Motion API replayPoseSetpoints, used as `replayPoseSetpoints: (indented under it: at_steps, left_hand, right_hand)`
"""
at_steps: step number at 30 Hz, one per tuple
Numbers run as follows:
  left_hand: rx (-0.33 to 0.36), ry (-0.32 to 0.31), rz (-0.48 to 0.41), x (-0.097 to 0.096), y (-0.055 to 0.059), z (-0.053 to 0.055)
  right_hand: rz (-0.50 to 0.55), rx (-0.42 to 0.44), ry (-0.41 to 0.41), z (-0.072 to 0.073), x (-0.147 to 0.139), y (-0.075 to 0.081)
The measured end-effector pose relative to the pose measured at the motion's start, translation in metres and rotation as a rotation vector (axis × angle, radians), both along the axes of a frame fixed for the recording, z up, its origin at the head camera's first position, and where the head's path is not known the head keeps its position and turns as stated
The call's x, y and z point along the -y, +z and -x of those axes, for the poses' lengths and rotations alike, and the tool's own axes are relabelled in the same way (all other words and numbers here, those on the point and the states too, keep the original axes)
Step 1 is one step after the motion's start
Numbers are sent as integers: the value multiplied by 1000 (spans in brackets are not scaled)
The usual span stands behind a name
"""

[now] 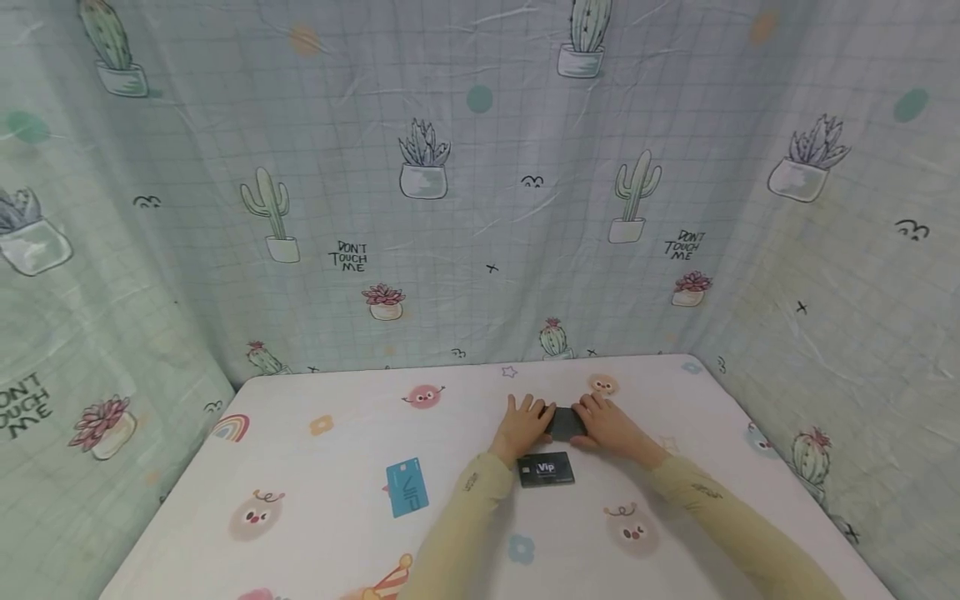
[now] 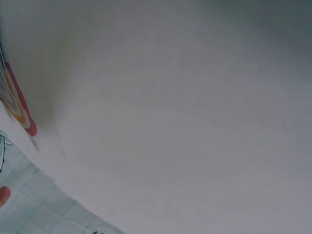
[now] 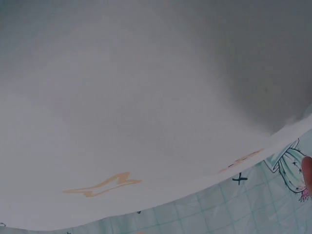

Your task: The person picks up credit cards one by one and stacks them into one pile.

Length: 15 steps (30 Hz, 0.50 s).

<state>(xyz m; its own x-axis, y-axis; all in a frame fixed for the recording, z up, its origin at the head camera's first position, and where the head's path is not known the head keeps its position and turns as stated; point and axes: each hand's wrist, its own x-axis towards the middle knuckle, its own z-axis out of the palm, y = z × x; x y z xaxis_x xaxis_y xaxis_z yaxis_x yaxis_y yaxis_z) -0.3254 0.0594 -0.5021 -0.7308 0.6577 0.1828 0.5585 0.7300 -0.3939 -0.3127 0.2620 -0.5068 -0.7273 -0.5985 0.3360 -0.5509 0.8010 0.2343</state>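
Note:
In the head view, both hands are at a small dark grey flat rectangle (image 1: 567, 423), about as big as a card; its exact kind cannot be made out. My left hand (image 1: 521, 427) grips its left edge, and my right hand (image 1: 611, 427) holds the right edge with fingers on top and thumb low. Just nearer than it lies a black card (image 1: 546, 470) printed "Vip". Each wrist view catches only a fingertip at its border, the left one (image 2: 4, 196) and the right one (image 3: 307, 174); the held rectangle is outside both.
A blue VIP card (image 1: 407, 487) lies left of the left forearm. The white table (image 1: 315, 467) has a cover printed with cartoon figures. Behind and at both sides hangs a cactus-patterned curtain (image 1: 480, 225), meeting the table's far edge.

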Motion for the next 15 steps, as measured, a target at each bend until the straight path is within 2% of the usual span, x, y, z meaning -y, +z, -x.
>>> replayPoseSetpoints:
  at_steps: [4, 9, 15]
  left_hand:
    - [-19, -17, -24, 2, 2, -2]
    - [-37, -28, -49, 5, 3, -4]
    - [-108, -63, -73, 11, 0, -3]
  right_hand:
    - [17, 6, -8, -1, 0, 2]
    - [9, -30, 1, -4, 1, 4]
    - [17, -74, 34, -4, 2, 6]
